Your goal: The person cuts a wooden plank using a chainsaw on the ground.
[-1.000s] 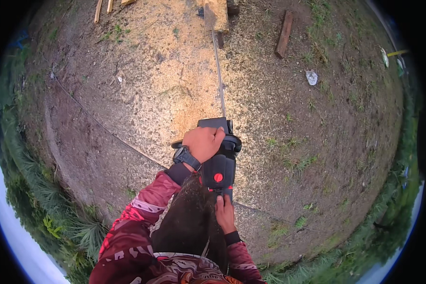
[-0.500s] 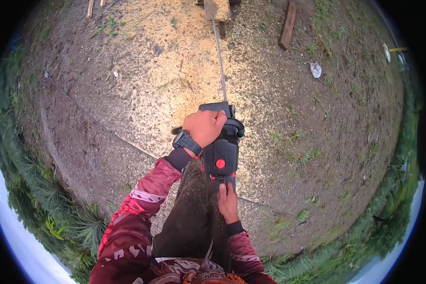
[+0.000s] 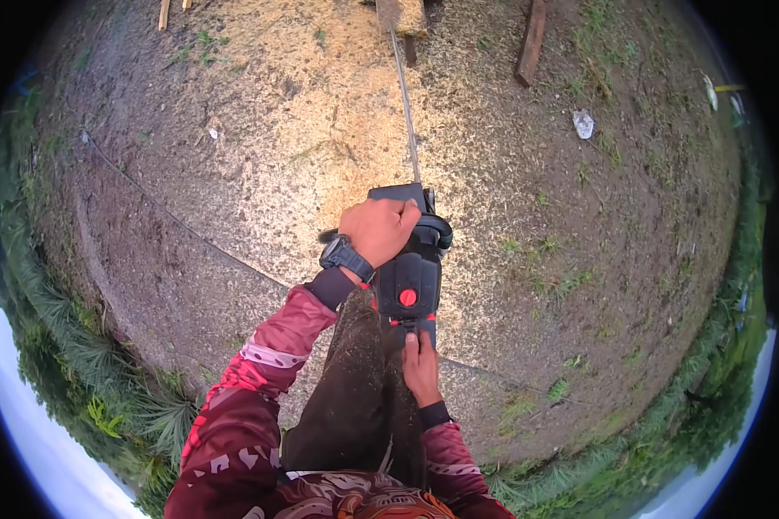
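Note:
A black chainsaw (image 3: 408, 281) with a round red knob on top is held out in front of my legs. My left hand (image 3: 378, 228), with a dark watch on its wrist, is closed around the curved front handle. At the saw's back end, my right hand (image 3: 421, 372) grips the rear handle, which is mostly hidden under its fingers. The long guide bar (image 3: 405, 108) points away from me, seen edge-on. Its tip meets or overlaps the near end of a wooden beam (image 3: 400, 16) at the top of the view; I cannot tell whether it is in the wood.
Pale sawdust (image 3: 320, 130) covers the ground ahead. A brown board (image 3: 531, 41) lies far right, with a crumpled clear plastic piece (image 3: 583, 124) nearer. Thin wood strips (image 3: 164, 14) lie far left. A dark line, maybe a cord (image 3: 182, 227), crosses the ground behind my legs.
The chainsaw and both hands sit very slightly farther right in the view, and the ground objects have shifted slightly too. Both grips are the same.

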`<state>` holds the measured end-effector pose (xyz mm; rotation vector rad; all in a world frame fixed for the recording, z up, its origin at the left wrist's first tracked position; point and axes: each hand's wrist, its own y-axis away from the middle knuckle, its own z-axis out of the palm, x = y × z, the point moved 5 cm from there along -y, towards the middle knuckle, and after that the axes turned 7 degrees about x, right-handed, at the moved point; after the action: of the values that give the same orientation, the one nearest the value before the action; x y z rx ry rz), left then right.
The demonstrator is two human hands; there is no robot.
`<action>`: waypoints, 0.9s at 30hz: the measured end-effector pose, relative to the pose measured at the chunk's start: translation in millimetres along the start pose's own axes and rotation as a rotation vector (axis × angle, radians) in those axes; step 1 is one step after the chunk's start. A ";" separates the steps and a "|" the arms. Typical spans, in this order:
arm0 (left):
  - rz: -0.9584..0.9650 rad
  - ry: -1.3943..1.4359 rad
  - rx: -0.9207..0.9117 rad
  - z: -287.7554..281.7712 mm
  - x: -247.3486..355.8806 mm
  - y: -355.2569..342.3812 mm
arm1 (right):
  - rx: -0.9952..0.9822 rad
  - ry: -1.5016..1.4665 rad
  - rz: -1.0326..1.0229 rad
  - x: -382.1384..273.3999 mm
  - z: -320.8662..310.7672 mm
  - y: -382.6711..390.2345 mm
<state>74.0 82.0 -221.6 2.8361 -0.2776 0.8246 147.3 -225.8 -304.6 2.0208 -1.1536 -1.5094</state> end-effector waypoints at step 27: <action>0.032 -0.034 -0.017 22.9 -7.3 -7.8 | -0.026 -0.072 0.021 13.3 3.3 -18.2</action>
<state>81.4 85.5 -245.6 2.8393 -0.3345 0.7769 152.7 -224.7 -326.7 1.9459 -1.1732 -1.5902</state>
